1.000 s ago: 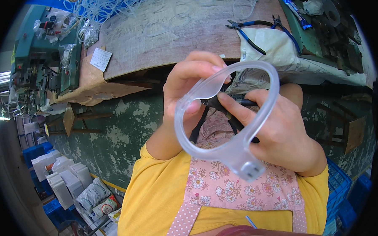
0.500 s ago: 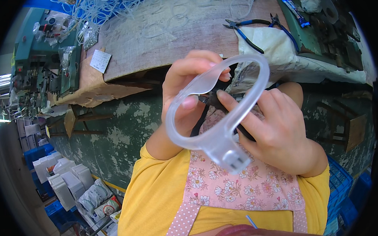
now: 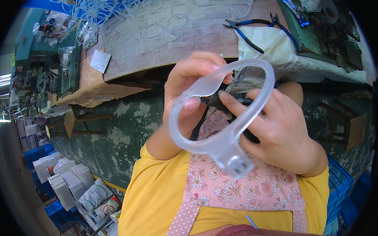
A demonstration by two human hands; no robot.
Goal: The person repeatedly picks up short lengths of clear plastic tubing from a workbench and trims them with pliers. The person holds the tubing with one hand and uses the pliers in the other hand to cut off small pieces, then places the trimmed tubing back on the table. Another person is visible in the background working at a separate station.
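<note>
My left hand (image 3: 186, 82), just above the middle of the frame, is clamped on a translucent whitish plastic ring (image 3: 217, 146), pinching it at the broad, web-like part of its upper left side, thumb showing through the opening and fingers over the far edge. The ring fills the centre of the frame, tilted, its short slotted tab (image 3: 237, 165) pointing to the lower right over my pink floral cloth apron (image 3: 230, 190). My right hand (image 3: 280, 124), right of centre, has its grip closed around a dark pliers-like tool (image 3: 216, 102), seen partly through the ring's opening; its head lies close to my left thumb, but whether it touches the ring I cannot tell. At the top of the frame is the brown wooden bench (image 3: 173, 47), with a tangled heap of thin clear plastic loops (image 3: 104, 12) toward the upper left. A square white printed paper slip (image 3: 100, 61) lies near the bench's left edge. At the upper right, two blue-handled metal pliers (image 3: 248, 40) lie partly over a creased white sack (image 3: 272, 44), and a narrow blue-and-white packet (image 3: 293, 10) rests beyond them. White boxy containers (image 3: 61, 190) stand at the lower left, and a blue plastic crate (image 3: 339, 179) at the lower right.
</note>
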